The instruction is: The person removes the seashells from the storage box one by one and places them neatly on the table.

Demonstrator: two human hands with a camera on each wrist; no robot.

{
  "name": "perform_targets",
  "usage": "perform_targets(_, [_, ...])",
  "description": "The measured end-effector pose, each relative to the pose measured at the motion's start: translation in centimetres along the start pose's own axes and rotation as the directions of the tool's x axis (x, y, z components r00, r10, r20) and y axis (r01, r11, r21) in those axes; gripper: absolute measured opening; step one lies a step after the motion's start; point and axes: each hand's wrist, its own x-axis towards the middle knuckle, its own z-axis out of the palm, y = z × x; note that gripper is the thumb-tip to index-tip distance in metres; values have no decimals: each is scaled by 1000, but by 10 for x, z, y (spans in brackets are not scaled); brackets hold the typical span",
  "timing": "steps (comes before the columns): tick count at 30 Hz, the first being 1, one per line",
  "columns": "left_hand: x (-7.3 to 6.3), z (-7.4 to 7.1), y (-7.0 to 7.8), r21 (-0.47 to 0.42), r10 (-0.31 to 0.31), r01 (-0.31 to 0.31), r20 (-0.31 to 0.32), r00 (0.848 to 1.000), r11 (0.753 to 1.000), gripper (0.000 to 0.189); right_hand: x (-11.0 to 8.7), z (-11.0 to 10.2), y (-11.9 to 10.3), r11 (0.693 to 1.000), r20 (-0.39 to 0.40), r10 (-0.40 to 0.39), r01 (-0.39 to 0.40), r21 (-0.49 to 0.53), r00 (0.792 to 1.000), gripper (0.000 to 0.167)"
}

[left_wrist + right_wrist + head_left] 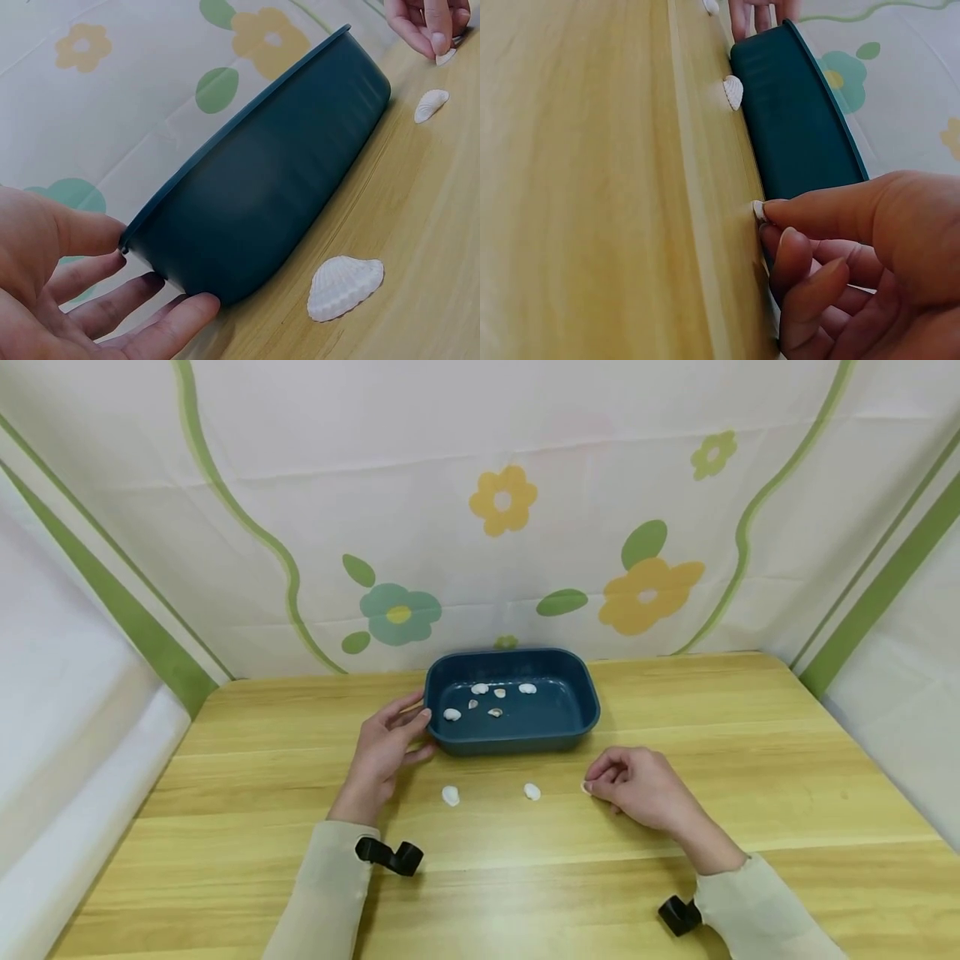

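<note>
A dark blue rectangular basin (517, 745) stands near the table's back edge, with several small seashells in it, among them a white shell (452, 715). At its left end, my left hand (386, 743) touches the rim with the thumb and the outer wall with loosely spread fingers. My right hand (637, 785) pinches a small white seashell (759, 211) between thumb and finger, low over the table right of the basin. Two white seashells lie on the table in front of the basin: a ribbed one (345, 288) on the left and another (532, 792) nearer the right hand.
The wood-grain table (480, 893) carries everything. Behind it hangs a white cloth (450, 435) printed with flowers and green vines, and cloth also hangs at both sides. A black wrist mount (390, 855) sits on the left sleeve, another (679, 916) by the right.
</note>
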Motion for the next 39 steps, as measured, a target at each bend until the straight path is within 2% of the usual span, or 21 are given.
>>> perform_targets(7, [3, 0, -7, -22, -3, 3, 0, 1000, 1000, 43, 0, 0, 1, 1000, 2, -7, 7, -9, 1000, 6])
perform_targets(16, [4, 1, 1, -22, 13, -13, -11, 1000, 1000, 44, 4, -1, -2, 999, -13, -44, 44, -17, 999, 6])
perform_targets(24, [0, -2, -1, -13, 14, -14, -19, 1000, 1000, 45, 4, 5, 1, 999, -25, -49, 48, -18, 999, 4])
perform_targets(30, [-1, -2, -6, -12, -15, 14, -21, 1000, 1000, 44, 0, 6, 2, 999, -16, -46, 46, -4, 999, 5])
perform_targets(36, [1, -1, -3, -3, 20, -20, -14, 1000, 1000, 45, 0, 5, 0, 999, -37, -49, 49, -6, 998, 6])
perform_targets(39, [0, -1, -1, -4, 11, -12, -13, 1000, 1000, 45, 0, 4, 0, 999, -39, -47, 46, -16, 998, 6])
